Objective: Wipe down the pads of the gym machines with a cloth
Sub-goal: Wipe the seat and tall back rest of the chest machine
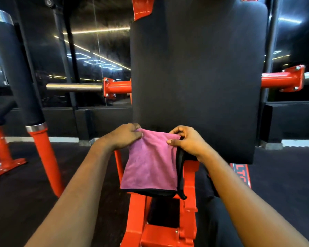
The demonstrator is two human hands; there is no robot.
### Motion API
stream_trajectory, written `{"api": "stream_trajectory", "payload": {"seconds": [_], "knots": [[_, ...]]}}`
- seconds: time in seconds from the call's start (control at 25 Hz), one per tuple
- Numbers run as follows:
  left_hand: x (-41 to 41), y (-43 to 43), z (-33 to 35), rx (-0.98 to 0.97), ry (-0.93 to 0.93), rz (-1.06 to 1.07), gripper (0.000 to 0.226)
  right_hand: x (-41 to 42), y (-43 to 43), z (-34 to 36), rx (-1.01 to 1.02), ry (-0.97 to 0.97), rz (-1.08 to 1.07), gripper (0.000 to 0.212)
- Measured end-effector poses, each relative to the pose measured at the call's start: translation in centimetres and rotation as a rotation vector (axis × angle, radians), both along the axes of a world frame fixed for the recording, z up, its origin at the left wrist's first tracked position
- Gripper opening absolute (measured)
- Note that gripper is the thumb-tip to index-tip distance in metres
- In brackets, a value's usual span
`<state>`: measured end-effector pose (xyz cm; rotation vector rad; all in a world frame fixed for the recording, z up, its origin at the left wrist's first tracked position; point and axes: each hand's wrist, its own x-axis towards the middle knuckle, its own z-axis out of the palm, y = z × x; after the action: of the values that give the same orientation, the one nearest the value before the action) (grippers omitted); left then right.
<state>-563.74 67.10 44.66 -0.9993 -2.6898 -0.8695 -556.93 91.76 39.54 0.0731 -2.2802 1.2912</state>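
Pink cloth [148,163] with black edging hangs folded, long axis vertical — top edge pinched by left hand [125,136] and right hand [187,141], in front of the lower edge of the black back pad [196,72]. Pad stands upright on an orange machine frame [189,193]. Dark rubber floor [21,202], mirrored wall [89,56] reflecting light strips — steel bar [73,87] at left.

Dim overall; thin warm strip lights [96,31] reflected in the glossy dark wall [43,56] at upper left. Glare on the chrome bar [73,87]. Little detail in the black pad [198,77]. Bent strongly toward edges by wide-angle distortion; slightly soft throughout
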Motion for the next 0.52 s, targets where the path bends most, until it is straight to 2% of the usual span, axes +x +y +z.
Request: {"api": "stream_trajectory", "payload": {"seconds": [0.08,0.12,0.16,0.24,0.28,0.4,0.52], "knots": [[0.3,0.2,0.0,-0.045,0.037,0.019,0.014,-0.5,-2.5,-0.9,0.048,0.201,-0.264,0.03],[0.7,0.4,0.1,-0.057,0.08,0.033,0.016,-0.5,-4.2,-1.7,0.045,0.257,-0.263,0.03],[0.9,0.7,0.1,-0.045,0.146,0.051,0.016,-0.3,-6.0,-2.5,-0.011,0.228,-0.137,0.03],[1.3,0.8,0.2,0.046,0.238,0.085,0.016,0.5,-9.3,-3.6,-0.163,-0.025,0.233,0.04],[1.3,0.7,0.3,0.087,0.243,0.093,0.02,0.6,-10.4,-4.1,-0.184,-0.12,0.35,0.05],[1.3,0.0,0.5,0.015,0.249,0.153,0.014,0.0,-11.9,-4.1,-0.165,-0.15,0.43,0.066],[1.1,-1.3,0.7,0.049,0.043,0.173,0.023,-0.9,-12.1,-3.6,-0.12,-0.151,0.425,0.057]]}}
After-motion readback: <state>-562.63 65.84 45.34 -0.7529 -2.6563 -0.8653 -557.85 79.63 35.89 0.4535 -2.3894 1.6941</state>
